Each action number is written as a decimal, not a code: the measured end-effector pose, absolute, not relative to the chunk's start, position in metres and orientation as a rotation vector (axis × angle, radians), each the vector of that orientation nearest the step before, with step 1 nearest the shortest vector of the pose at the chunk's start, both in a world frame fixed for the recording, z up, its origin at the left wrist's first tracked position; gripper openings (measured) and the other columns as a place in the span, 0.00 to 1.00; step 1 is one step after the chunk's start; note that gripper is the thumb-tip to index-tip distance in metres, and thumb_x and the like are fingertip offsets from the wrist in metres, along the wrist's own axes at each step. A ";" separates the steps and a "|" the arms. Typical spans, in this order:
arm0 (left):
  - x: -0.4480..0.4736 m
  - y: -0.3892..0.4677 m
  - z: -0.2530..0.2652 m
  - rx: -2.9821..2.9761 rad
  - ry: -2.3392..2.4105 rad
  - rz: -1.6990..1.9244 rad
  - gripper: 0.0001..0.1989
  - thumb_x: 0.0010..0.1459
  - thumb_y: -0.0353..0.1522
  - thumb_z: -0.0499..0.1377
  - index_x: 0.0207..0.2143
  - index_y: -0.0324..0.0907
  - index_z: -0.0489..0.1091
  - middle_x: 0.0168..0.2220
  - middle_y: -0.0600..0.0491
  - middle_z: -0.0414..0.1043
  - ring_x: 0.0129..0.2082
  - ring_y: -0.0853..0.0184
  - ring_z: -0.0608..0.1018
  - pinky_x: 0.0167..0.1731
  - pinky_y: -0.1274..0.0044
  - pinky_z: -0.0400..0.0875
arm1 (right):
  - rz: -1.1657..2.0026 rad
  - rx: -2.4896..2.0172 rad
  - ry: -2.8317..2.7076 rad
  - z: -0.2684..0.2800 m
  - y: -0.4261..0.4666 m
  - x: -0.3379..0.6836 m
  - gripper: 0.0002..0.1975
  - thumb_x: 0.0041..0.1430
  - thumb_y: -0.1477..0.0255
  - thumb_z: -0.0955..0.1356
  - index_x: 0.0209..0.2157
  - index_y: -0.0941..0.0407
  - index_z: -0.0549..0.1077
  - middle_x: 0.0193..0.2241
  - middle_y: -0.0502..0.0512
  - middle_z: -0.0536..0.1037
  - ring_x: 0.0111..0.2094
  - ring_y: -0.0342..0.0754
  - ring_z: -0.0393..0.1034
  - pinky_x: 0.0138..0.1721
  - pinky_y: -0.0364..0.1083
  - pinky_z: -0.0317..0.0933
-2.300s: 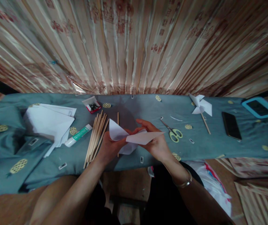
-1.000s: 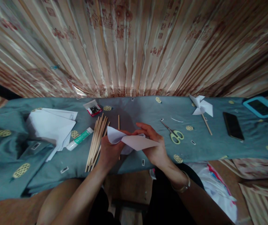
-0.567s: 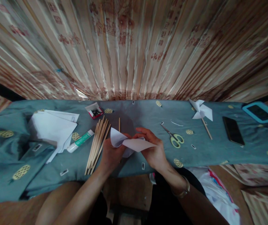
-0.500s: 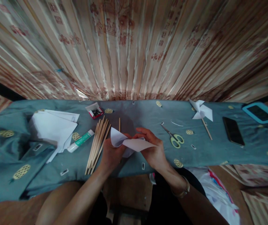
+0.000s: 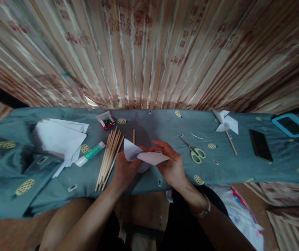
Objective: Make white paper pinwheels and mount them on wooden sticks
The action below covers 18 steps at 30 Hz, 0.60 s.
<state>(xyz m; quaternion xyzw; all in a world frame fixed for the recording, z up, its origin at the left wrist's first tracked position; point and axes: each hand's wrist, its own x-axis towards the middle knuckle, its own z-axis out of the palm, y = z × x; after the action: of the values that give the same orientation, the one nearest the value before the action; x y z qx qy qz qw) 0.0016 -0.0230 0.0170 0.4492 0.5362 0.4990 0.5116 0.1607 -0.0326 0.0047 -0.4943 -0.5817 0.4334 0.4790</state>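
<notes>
A white paper pinwheel [image 5: 153, 158] with curled blades is between my two hands, above the front of the cloth-covered table. My left hand [image 5: 126, 170] grips its left side near the centre, fingers closed and partly hidden under the paper. My right hand [image 5: 170, 164] is closed on the right side of the paper, fingers bent behind a blade. A wooden stick [image 5: 134, 136] shows just beyond the paper; whether it is joined to the pinwheel cannot be seen. Just left of my left hand lies a bundle of wooden sticks [image 5: 109, 157].
Scissors [image 5: 195, 153] lie right of my hands. A pinwheel on a stick [image 5: 226, 122], a black phone [image 5: 260, 144] and a blue-framed device [image 5: 292, 125] are farther right. To the left are a glue stick [image 5: 90, 154], a small box of pins [image 5: 107, 122] and paper sheets [image 5: 60, 137]. A curtain [image 5: 149, 69] hangs behind.
Both hands stay on the paper pinwheel, with the right-hand blade tilted slightly differently. The view has shifted a little; the things on the table lie as before.
</notes>
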 end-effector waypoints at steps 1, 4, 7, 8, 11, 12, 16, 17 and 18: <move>0.002 -0.023 0.017 1.085 1.294 1.198 0.11 0.42 0.37 0.69 0.25 0.39 0.76 0.24 0.51 0.79 0.25 0.64 0.79 0.26 0.78 0.73 | 1.056 -1.203 -1.419 0.004 -0.033 0.161 0.25 0.51 0.79 0.71 0.51 0.51 0.70 0.38 0.50 0.81 0.38 0.46 0.78 0.40 0.45 0.69; 0.002 -0.023 0.015 1.097 1.290 1.206 0.12 0.41 0.37 0.69 0.25 0.38 0.76 0.24 0.51 0.79 0.25 0.65 0.79 0.26 0.78 0.74 | 1.051 -1.194 -1.415 0.003 -0.033 0.160 0.25 0.51 0.79 0.71 0.51 0.51 0.70 0.38 0.50 0.81 0.37 0.46 0.78 0.38 0.44 0.69; 0.002 -0.023 0.014 1.098 1.287 1.223 0.11 0.42 0.37 0.69 0.25 0.39 0.75 0.24 0.51 0.79 0.25 0.65 0.79 0.26 0.79 0.73 | 1.040 -1.194 -1.432 0.002 -0.033 0.160 0.25 0.52 0.79 0.71 0.52 0.51 0.69 0.38 0.50 0.81 0.37 0.46 0.77 0.38 0.44 0.70; 0.002 -0.023 0.014 1.099 1.292 1.225 0.10 0.42 0.36 0.69 0.24 0.39 0.75 0.23 0.51 0.79 0.24 0.65 0.79 0.25 0.79 0.73 | 1.032 -1.198 -1.442 0.002 -0.033 0.160 0.25 0.52 0.79 0.71 0.52 0.51 0.69 0.38 0.50 0.81 0.37 0.46 0.77 0.39 0.44 0.70; 0.002 -0.023 0.015 1.095 1.300 1.223 0.11 0.41 0.37 0.69 0.23 0.39 0.75 0.22 0.52 0.78 0.23 0.66 0.78 0.24 0.79 0.72 | 0.990 -1.209 -1.475 0.003 -0.033 0.160 0.24 0.53 0.77 0.72 0.52 0.51 0.69 0.37 0.50 0.81 0.37 0.46 0.77 0.39 0.45 0.70; 0.002 -0.023 0.016 1.094 1.295 1.217 0.11 0.41 0.37 0.69 0.23 0.39 0.75 0.22 0.52 0.78 0.23 0.66 0.78 0.24 0.79 0.72 | 0.979 -1.210 -1.487 0.003 -0.033 0.160 0.24 0.53 0.77 0.72 0.52 0.51 0.69 0.37 0.50 0.81 0.37 0.46 0.78 0.39 0.45 0.70; 0.002 -0.023 0.018 1.094 1.280 1.199 0.13 0.41 0.39 0.69 0.24 0.38 0.75 0.23 0.51 0.78 0.24 0.65 0.79 0.25 0.79 0.73 | 0.928 -1.201 -1.528 0.007 -0.033 0.160 0.23 0.54 0.76 0.72 0.52 0.52 0.68 0.38 0.51 0.81 0.37 0.48 0.78 0.39 0.46 0.71; 0.002 -0.023 0.018 1.095 1.280 1.200 0.13 0.41 0.39 0.69 0.24 0.38 0.75 0.24 0.50 0.79 0.25 0.65 0.79 0.26 0.78 0.73 | 0.915 -1.199 -1.537 0.008 -0.033 0.160 0.23 0.54 0.76 0.71 0.52 0.52 0.68 0.38 0.52 0.82 0.37 0.48 0.78 0.39 0.46 0.71; 0.001 -0.023 0.018 1.096 1.281 1.203 0.13 0.41 0.39 0.70 0.25 0.38 0.76 0.25 0.50 0.79 0.25 0.65 0.79 0.26 0.78 0.73 | 0.901 -1.196 -1.547 0.009 -0.033 0.160 0.24 0.54 0.76 0.71 0.52 0.52 0.68 0.38 0.51 0.82 0.37 0.48 0.78 0.38 0.46 0.71</move>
<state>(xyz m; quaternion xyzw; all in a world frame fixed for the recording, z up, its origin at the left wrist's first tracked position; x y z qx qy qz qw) 0.0013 -0.0232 0.0181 0.4551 0.5319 0.4995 0.5103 0.1597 -0.0328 0.0088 -0.4890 -0.6326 0.3684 0.4743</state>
